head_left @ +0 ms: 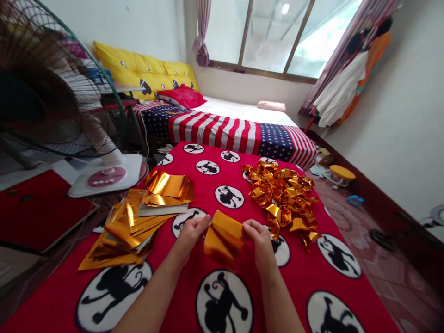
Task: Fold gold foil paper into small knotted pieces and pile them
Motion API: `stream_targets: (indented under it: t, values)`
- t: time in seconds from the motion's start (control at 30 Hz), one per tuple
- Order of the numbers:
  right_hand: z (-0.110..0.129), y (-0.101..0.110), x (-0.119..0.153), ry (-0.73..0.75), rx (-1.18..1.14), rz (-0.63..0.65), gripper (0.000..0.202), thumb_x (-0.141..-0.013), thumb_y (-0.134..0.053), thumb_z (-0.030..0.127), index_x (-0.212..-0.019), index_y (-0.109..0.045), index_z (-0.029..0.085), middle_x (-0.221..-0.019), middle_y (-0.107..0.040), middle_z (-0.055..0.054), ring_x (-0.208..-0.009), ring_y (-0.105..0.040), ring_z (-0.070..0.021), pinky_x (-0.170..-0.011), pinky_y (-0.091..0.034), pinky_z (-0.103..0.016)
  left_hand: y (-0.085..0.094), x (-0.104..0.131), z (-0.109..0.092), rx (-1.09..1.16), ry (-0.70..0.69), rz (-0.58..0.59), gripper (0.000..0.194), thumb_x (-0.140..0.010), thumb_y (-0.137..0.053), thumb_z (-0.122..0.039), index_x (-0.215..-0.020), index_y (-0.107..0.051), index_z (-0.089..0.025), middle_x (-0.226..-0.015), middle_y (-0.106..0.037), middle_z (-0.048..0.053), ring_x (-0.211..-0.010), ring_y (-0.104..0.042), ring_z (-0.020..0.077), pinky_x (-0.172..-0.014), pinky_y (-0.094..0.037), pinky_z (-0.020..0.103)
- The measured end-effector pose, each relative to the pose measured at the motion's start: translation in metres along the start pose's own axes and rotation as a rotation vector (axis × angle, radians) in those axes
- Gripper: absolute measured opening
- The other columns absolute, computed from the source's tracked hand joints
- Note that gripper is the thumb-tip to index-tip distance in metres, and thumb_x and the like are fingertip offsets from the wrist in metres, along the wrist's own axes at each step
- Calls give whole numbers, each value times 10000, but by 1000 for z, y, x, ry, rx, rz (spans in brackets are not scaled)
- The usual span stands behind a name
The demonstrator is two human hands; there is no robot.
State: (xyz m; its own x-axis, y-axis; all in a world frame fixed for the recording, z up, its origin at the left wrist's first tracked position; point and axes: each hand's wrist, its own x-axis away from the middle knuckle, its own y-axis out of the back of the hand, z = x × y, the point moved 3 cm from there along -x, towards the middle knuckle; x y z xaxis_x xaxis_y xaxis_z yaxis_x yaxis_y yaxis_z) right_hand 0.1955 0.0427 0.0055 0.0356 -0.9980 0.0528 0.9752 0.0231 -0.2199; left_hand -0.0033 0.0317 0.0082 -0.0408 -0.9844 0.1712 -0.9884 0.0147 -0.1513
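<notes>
A sheet of shiny gold foil paper (225, 238) is held up between my two hands, partly curled and blurred along its lower edge. My left hand (190, 233) pinches its left side between thumb and fingers. On the opposite side, my right hand (258, 238) grips the edge the same way. To the left lies a loose stack of flat gold foil sheets (130, 226), some showing pale undersides. A heap of folded, twisted gold foil pieces (280, 194) spreads over the cloth to the right.
A red cloth with monkey prints (229, 196) covers the surface under my hands. A floor fan (106, 175) stands close on the left. Beyond is a bed with a stars-and-stripes cover (222, 132). A small yellow stool (342, 172) sits on the floor at right.
</notes>
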Motion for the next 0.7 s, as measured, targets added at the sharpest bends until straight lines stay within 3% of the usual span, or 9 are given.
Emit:
stream_targets:
  t: [0.1, 0.2, 0.37, 0.57, 0.7]
  values:
    - [-3, 4, -1, 52, 94, 15, 258, -786, -660, 359, -627, -580, 172, -571, -471, 34, -565, -394, -100, -536, -304, -224, 4, 0, 6, 13, 22, 40, 522, -691, -667, -650, -609, -590, -141, -531, -530, -11, -493, -473, 94, -462, -329, 196]
    - [-3, 4, 0, 85, 160, 17, 259, -811, -655, 379, -660, -599, 176, -610, -495, 29, -598, -424, -106, -556, -330, -223, 6, -2, 12, -9, 23, 59, 425, -574, -825, -501, -602, -616, -132, -553, -584, -9, -522, -524, 104, -496, -381, 193]
    - [-12, 1, 0, 88, 45, -101, 306, -831, -636, 486, -976, -662, 217, -819, -633, -8, -691, -560, -132, -614, -446, -229, 6, -6, 20, 143, 19, -24, 369, -612, -830, -427, -791, -708, -129, -708, -710, 41, -657, -657, 169, -629, -508, 247]
    - [-24, -2, 0, 31, -43, -123, 363, -800, -653, 553, -795, -671, 191, -679, -606, 3, -555, -521, -98, -495, -411, -196, 4, -7, 23, 282, -38, -123, 581, -601, -851, -375, -1093, -681, -117, -870, -747, 87, -786, -706, 217, -741, -552, 302]
    - [-19, -9, 2, 50, -40, -39, 278, -801, -690, 464, -933, -709, 220, -752, -658, 0, -651, -580, -133, -614, -475, -235, 3, -8, 27, 252, -36, -104, 684, -612, -844, -356, -1216, -631, -116, -923, -745, 90, -827, -704, 221, -773, -556, 317]
